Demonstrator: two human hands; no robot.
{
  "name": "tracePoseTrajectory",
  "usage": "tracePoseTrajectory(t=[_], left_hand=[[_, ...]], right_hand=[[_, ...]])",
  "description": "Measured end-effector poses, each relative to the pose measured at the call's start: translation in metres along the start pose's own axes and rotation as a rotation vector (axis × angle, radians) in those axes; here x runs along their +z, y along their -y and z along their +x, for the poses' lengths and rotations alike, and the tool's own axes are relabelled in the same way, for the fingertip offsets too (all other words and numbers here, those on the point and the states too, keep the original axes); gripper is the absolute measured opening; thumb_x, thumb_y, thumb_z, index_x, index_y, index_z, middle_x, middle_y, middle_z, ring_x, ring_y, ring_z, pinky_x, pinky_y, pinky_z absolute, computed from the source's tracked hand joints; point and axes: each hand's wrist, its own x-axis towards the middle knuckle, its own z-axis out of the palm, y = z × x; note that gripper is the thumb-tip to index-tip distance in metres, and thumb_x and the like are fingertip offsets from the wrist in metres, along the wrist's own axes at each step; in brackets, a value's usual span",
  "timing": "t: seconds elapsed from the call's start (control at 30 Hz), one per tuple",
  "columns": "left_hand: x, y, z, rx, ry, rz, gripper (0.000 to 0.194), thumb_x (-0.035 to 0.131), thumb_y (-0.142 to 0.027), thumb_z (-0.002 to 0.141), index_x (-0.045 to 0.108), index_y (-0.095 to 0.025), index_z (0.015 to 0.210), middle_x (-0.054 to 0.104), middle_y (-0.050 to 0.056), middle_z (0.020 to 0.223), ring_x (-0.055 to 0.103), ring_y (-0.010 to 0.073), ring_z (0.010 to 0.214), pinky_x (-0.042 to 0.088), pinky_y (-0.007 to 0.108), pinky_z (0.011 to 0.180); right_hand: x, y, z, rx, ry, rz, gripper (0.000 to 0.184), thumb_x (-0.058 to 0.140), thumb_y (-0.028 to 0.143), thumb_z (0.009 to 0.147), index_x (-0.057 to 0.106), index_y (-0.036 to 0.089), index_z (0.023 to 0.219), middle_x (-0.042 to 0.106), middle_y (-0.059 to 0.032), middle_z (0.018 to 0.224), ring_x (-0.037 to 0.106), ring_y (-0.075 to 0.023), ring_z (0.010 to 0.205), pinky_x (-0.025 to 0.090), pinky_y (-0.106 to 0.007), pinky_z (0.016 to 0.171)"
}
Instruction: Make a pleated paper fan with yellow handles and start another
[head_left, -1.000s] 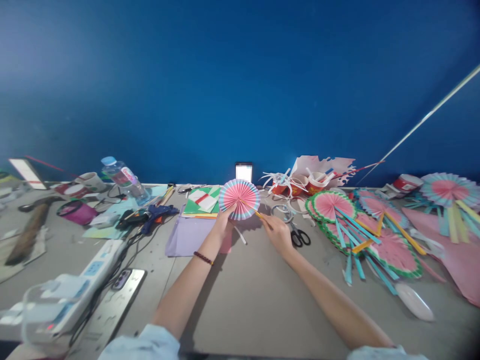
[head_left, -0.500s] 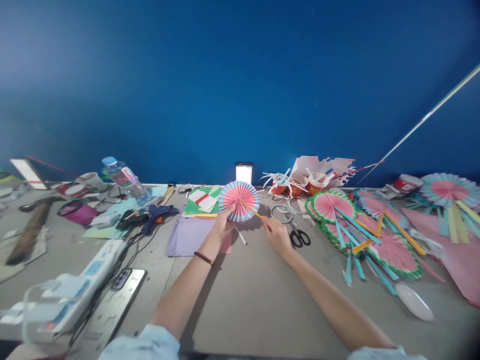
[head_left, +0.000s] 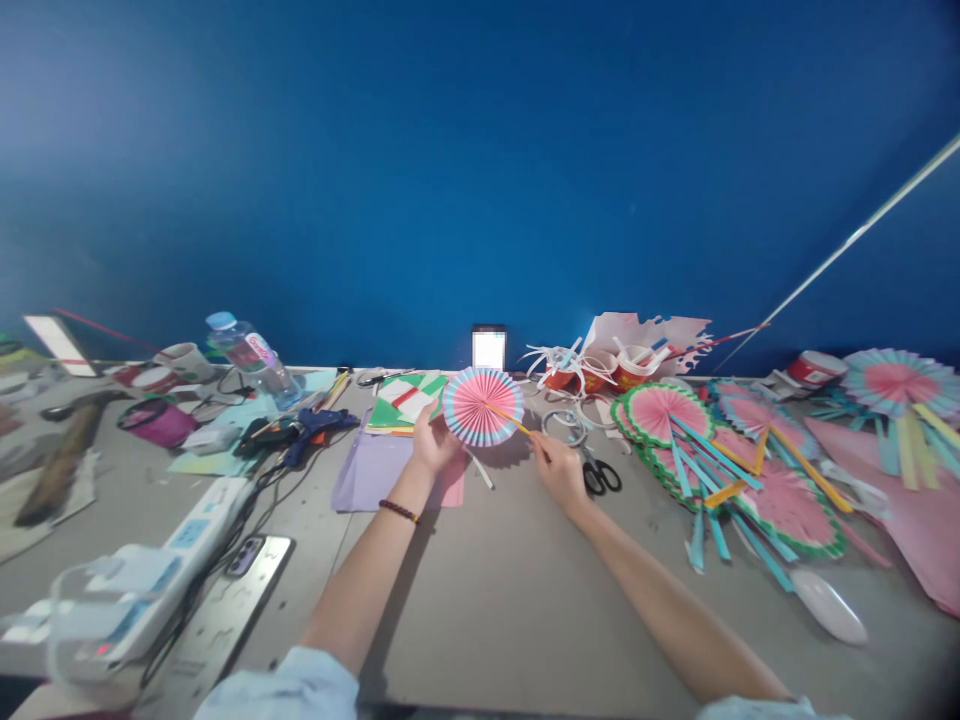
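My R hand (head_left: 556, 468) is closed on a thin yellow stick (head_left: 519, 427), which crosses the front of the fan (head_left: 483, 407) to its ctr. The fan (round, pleated, pink w/ pale-blue rim) is raised over the tabletop (head_left: 487, 600), approx. mid-view, its face toward me. My L hand (head_left: 435, 442) is at the fan's L edge, palm partly showing; some fingers are hidden, so I can't tell whether it grips. Below the fan: white strip (head_left: 481, 470). To L: purple paper (head_left: 375, 475), w/ green paper (head_left: 394, 412) at its far end; then glue gun (head_left: 309, 432) & bottle (head_left: 253, 358), tilted. To R: scissors (head_left: 602, 477) just beside my R hand, then fans w/ green edging (head_left: 666, 408), incl. blue strips (head_left: 694, 445).
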Motion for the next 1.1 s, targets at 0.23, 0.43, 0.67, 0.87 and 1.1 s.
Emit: tracePoseTrajectory(t=[0.23,0.43,0.67,0.87,1.1], left_hand=[[0.005,-0.002,-0.003,-0.038,-0.033,-0.025,0.03,0.049,-0.04,0.088,0.066,-0.017,0.096,0.072,0.009,0.096,0.066,0.0241,0.1,0.052,0.035,0.09],[-0.001,0.015,0.011,-0.047,-0.033,0.182,0.028,0.049,-0.039,0.086,0.065,-0.02,0.1,0.072,0.009,0.101,0.063,0.0256,0.108,0.044,0.044,0.1],[-0.002,0.022,0.006,-0.147,0.197,0.337,0.04,0.046,-0.041,0.088,0.068,-0.009,0.101,0.073,0.018,0.095,0.067,0.0273,0.101,0.036,0.045,0.108],[-0.004,0.024,0.007,-0.161,0.205,0.357,0.039,0.046,-0.034,0.089,0.067,-0.005,0.105,0.072,0.021,0.098,0.068,0.0276,0.101,0.035,0.045,0.108],[-0.009,0.025,0.009,-0.151,0.236,0.384,0.034,0.048,-0.026,0.086,0.067,-0.006,0.105,0.072,0.02,0.1,0.067,0.0269,0.102,0.038,0.043,0.106]], right_hand=[[-0.009,0.005,0.0,0.019,0.013,-0.009,0.031,0.039,0.025,0.094,0.068,0.018,0.101,0.075,-0.0088,0.089,0.07,-0.0216,0.08,0.053,-0.031,0.072],[-0.034,0.019,0.016,0.063,0.002,-0.038,0.031,0.041,0.027,0.094,0.069,0.017,0.099,0.075,-0.0093,0.085,0.069,-0.0213,0.075,0.052,-0.031,0.07],[-0.093,0.011,0.027,0.14,-0.19,-0.024,0.03,0.048,0.033,0.09,0.071,0.014,0.092,0.074,-0.0103,0.079,0.069,-0.0198,0.071,0.052,-0.03,0.071],[-0.151,-0.024,-0.023,0.426,-0.405,-0.136,0.038,0.053,0.053,0.081,0.072,0.02,0.08,0.071,-0.0081,0.065,0.061,-0.0197,0.048,0.05,-0.032,0.053],[-0.192,-0.059,-0.087,0.516,-0.609,-0.469,0.043,0.049,0.05,0.082,0.074,0.015,0.083,0.072,-0.0127,0.07,0.069,-0.0295,0.07,0.051,-0.039,0.065]])
